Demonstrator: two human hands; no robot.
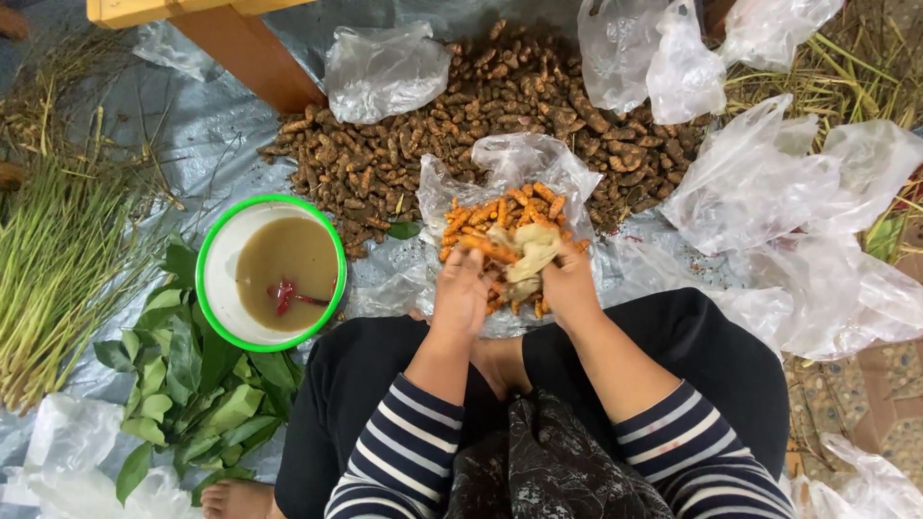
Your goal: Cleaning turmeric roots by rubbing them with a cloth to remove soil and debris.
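Left hand (461, 293): grip pinching cleaned orange turmeric root (488, 249), frame centre. Right hand (567, 281): grip closed on yellowed cloth (529, 252). Both above clear bag of scrubbed roots (510, 207). Step judged: wiping. Next calls for dropping root, taking another from brown turmeric heap (461, 115), upper centre. Green-rimmed basin of murky water (216, 259) at left.

The left hand (461, 296) and right hand (567, 281) are covering the near part of the orange peeled roots (505, 211), and their fingertips are disappearing into a yellowish cloth (531, 252), so the grip on any single root is staying unclear. The clear bags (385, 69) are hiding parts of the brown root pile (500, 96), which is also running off the top edge, same as the wooden bench leg (240, 48). The murky liquid in the green-rimmed bowl (207, 288) is blurring a red object (285, 294) too much to identify, and the grass stalks (48, 259) are getting cut off at the left edge.
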